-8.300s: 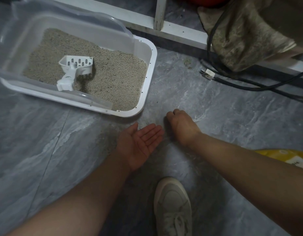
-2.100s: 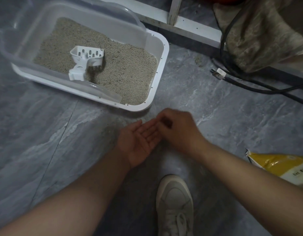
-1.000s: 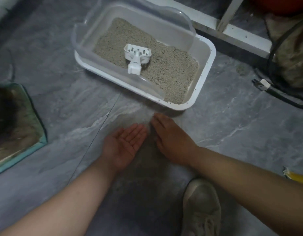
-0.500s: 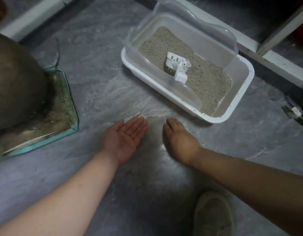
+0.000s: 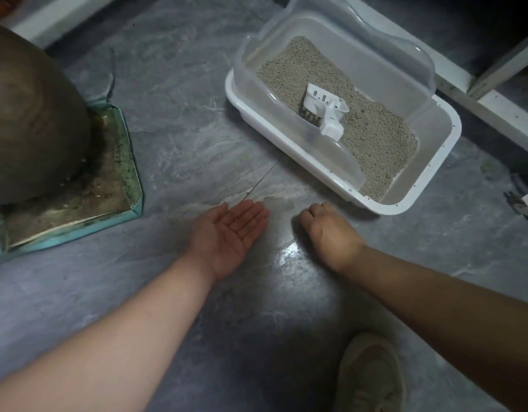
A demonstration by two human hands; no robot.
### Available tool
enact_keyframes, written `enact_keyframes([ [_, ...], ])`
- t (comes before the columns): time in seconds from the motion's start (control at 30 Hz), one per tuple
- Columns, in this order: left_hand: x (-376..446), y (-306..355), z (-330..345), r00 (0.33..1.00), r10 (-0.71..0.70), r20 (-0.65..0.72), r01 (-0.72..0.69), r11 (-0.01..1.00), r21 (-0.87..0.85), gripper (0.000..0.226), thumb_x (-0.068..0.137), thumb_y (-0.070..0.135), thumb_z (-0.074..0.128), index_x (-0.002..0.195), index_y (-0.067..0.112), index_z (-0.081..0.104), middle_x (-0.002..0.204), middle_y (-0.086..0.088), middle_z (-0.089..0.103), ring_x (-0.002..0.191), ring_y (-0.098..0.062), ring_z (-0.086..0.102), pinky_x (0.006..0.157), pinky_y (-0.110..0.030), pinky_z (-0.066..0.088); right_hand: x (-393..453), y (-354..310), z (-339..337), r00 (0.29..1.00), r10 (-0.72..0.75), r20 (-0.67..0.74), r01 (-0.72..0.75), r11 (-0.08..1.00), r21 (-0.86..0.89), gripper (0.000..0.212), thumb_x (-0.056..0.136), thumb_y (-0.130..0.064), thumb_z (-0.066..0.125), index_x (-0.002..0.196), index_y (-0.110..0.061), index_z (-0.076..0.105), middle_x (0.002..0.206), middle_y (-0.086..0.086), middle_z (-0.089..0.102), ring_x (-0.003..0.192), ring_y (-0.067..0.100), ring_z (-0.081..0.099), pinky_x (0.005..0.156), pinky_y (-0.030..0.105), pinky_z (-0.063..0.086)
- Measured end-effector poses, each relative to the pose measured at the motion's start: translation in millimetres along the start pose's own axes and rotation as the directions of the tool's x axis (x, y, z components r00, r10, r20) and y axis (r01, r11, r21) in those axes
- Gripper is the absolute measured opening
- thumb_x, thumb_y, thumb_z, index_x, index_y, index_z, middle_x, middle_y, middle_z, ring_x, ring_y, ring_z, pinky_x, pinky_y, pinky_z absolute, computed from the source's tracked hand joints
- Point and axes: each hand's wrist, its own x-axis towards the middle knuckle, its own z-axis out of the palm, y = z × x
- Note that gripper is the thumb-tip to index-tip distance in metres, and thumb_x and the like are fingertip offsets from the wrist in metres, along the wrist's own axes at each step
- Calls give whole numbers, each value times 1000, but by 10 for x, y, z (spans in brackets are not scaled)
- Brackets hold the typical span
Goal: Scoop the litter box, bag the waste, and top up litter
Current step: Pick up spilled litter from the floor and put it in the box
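A white litter box [image 5: 435, 171] with a clear plastic rim guard sits on the grey floor at upper right, filled with beige litter [image 5: 372, 135]. A white slotted scoop [image 5: 325, 110] lies in the litter. My left hand [image 5: 233, 230] rests palm up, flat and cupped, on the floor just in front of the box. My right hand [image 5: 328, 227] is beside it, palm down, fingers curled against the floor. A few loose litter grains [image 5: 289, 248] lie on the floor between the hands. I cannot tell if the right fingers pinch anything.
A large brown rounded object [image 5: 31, 123] stands on a dirty teal tray [image 5: 102, 203] at left. A white frame [image 5: 491, 105] runs behind the box. A plug and cable [image 5: 524, 203] lie at right. My shoe [image 5: 372, 379] is at the bottom.
The view has swung left, so the box now sits further right and the teal tray has come into view. My right hand's fingers have curled from flat; the yellow bag is out of view.
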Motion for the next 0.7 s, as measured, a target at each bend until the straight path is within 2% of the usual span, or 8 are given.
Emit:
enact_keyframes([
  [0.13, -2, -31, 26, 1000, -3, 5, 3, 1000, 0, 39, 101, 22, 44, 100, -10, 67, 106, -27, 72, 91, -40, 73, 84, -54, 56, 27, -38, 27, 995, 97, 18, -98, 989, 106, 28, 70, 15, 60, 87, -6, 53, 85, 19, 56, 79, 36, 53, 70, 40, 45],
  [0.2, 17, -55, 38, 1000, -6, 3, 6, 1000, -11, 40, 101, 22, 43, 101, -9, 67, 107, -27, 72, 91, -40, 73, 84, -53, 57, 34, -120, -61, 985, 171, -27, -159, 954, 253, 21, 76, 10, 58, 86, -7, 50, 87, 17, 54, 82, 37, 53, 72, 38, 42],
  [0.3, 67, -118, 61, 1000, -19, 17, 19, 1000, 16, 41, 101, 25, 42, 104, -7, 68, 108, -24, 72, 90, -35, 74, 83, -45, 60, 18, -592, -369, 976, 148, -157, -39, 837, 546, 9, 79, 6, 57, 83, -1, 60, 85, 10, 63, 69, 21, 58, 78, 32, 52],
  [0.33, 72, -156, 76, 999, -38, 24, 37, 999, 38, 42, 101, 26, 40, 105, -5, 68, 109, -23, 73, 92, -33, 74, 85, -43, 60, 6, -792, -428, 980, 109, -167, 11, 805, 593, 14, 81, 7, 55, 91, 3, 64, 92, 10, 65, 74, 16, 61, 87, 26, 52],
  [0.43, 68, -258, 107, 995, -73, 71, 72, 997, 17, 50, 102, 24, 37, 94, -8, 74, 112, -26, 71, 97, -37, 72, 91, -45, 52, -29, -1163, -414, 997, 58, -44, -16, 766, 643, 35, 85, 4, 45, 113, 10, 64, 119, 27, 63, 114, 39, 59, 107, 47, 40],
  [0.47, 67, -268, 104, 994, -76, 84, 75, 997, 7, 52, 102, 23, 36, 90, -9, 76, 111, -26, 71, 96, -38, 72, 91, -46, 53, -45, -1165, -389, 998, 51, -36, -17, 775, 632, 37, 85, 4, 45, 115, 10, 65, 121, 28, 63, 118, 39, 57, 109, 46, 37],
  [0.6, 64, -210, 65, 992, -80, 95, 82, 997, -17, 46, 102, 24, 38, 98, -6, 72, 105, -23, 73, 89, -33, 75, 78, -46, 60, -83, -862, -439, 976, 51, -210, 86, 800, 594, 19, 87, 3, 61, 102, -2, 73, 101, 14, 70, 97, 23, 57, 90, 24, 41],
  [0.7, 80, -152, 50, 997, -42, 61, 44, 998, -35, 43, 101, 24, 41, 98, -6, 72, 104, -23, 73, 87, -33, 75, 77, -45, 62, -8, -578, -492, 952, 115, -282, 56, 844, 534, 22, 79, 8, 62, 96, -4, 72, 89, 11, 68, 88, 24, 56, 82, 29, 44],
])
